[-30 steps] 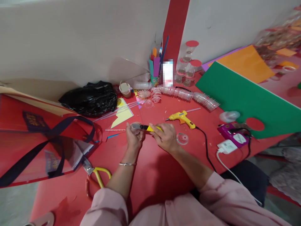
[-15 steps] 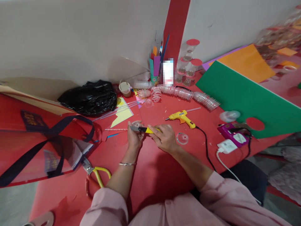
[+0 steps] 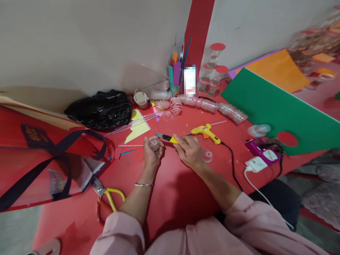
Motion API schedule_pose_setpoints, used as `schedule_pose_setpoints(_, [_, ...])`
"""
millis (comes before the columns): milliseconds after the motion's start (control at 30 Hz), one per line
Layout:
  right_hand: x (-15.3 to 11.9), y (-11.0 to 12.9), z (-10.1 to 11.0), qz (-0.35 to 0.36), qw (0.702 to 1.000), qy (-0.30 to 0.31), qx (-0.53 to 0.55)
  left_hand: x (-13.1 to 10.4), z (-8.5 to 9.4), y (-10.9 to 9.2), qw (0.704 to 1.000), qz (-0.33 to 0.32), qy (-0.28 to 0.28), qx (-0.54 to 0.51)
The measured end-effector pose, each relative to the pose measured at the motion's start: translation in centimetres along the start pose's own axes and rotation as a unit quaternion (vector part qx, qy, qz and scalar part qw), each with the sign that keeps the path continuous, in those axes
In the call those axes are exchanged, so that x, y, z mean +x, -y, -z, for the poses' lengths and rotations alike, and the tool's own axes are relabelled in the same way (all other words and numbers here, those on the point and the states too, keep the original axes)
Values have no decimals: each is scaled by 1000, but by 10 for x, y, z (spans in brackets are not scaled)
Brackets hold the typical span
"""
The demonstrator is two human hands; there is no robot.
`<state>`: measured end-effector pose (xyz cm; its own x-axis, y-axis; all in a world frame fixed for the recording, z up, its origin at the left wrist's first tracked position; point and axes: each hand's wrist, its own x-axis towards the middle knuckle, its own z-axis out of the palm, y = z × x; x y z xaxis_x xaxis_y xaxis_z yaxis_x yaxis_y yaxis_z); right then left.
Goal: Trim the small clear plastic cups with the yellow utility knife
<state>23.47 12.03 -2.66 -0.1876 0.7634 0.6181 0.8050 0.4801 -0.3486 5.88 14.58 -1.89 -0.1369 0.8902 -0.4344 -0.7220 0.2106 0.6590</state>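
Observation:
My left hand is closed around a clear plastic dome lid, its round top facing up. In my right hand is a yellow and black utility knife. The blade points left and hovers just above the lid, apart from it as far as I can see. Just right of my right hand, another clear dome lid lies on the red table. Beyond that hand rests a yellow glue gun with a clear glue stick in its back.
Scissors lie at the left beside a red bag. Nested clear cups line the back, near a black plastic bag and a lit phone. A purple power strip and green board are at the right.
My right hand has drawn the knife right and up, off the lid in my left hand. That lid now shows fully. The left hand has barely moved.

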Motion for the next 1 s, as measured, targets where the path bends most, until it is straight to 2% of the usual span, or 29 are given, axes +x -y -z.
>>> schedule_pose_setpoints(233, [-4,7,-2,37,998,42,37,-2,1,0,998,-51,17,30])
schedule_pose_setpoints(333, [-3,8,-2,33,998,42,33,-2,1,-1,997,-58,25,42])
schedule_pose_setpoints(500, [-1,8,0,39,998,34,33,-2,0,-1,997,-68,9,38])
schedule_pose_setpoints(700, [-1,8,0,32,999,37,1,0,0,-1,996,-72,17,48])
schedule_pose_setpoints(833, [2,5,4,-14,998,48,-40,2,3,-4,997,-50,32,44])
schedule_pose_setpoints(1000, [4,5,9,-13,998,56,-39,5,0,-3,995,-79,18,59])
